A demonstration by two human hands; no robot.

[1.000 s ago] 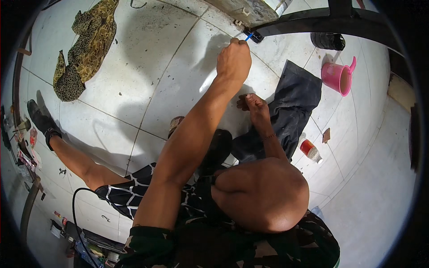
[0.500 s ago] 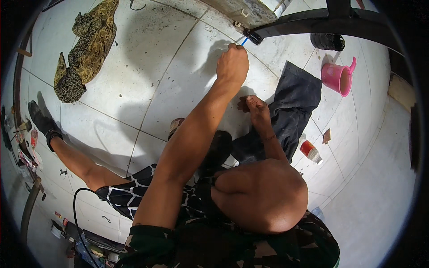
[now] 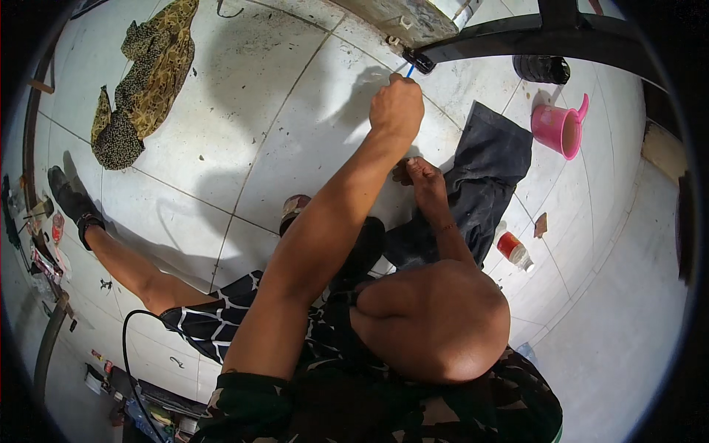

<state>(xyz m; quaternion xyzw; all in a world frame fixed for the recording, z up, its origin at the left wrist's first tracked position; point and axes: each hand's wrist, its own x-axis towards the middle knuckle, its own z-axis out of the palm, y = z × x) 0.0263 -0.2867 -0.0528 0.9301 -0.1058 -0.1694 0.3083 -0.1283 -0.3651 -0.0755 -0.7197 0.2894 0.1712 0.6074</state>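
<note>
My left hand [image 3: 396, 109] reaches forward, its fingers closed round a thin blue stick-like tool [image 3: 410, 71]. The tool's far end meets the dark foot [image 3: 422, 62] of a curved black metal frame [image 3: 487, 38]; its tip cannot be made out. Closer to me and to the right, my right hand [image 3: 428, 183] hangs beside my bent knee, fingers curled and thumb pressed in. Whatever it may hold is hidden in shadow. A dark folded cloth [image 3: 491, 148] lies on the tiles just right of that hand.
On the right stand a pink dipper [image 3: 554, 129] and a black cylindrical container [image 3: 539, 69]. A plastic bottle with a red label [image 3: 509, 246] lies near a brown fragment [image 3: 540, 225]. A patterned cloth [image 3: 151, 81] is at the far left, and a black cable [image 3: 124, 347] loops near my leg.
My left hand has shifted slightly right and nearer to me, and the blue tool has tilted with it. My right hand stays almost in place.
</note>
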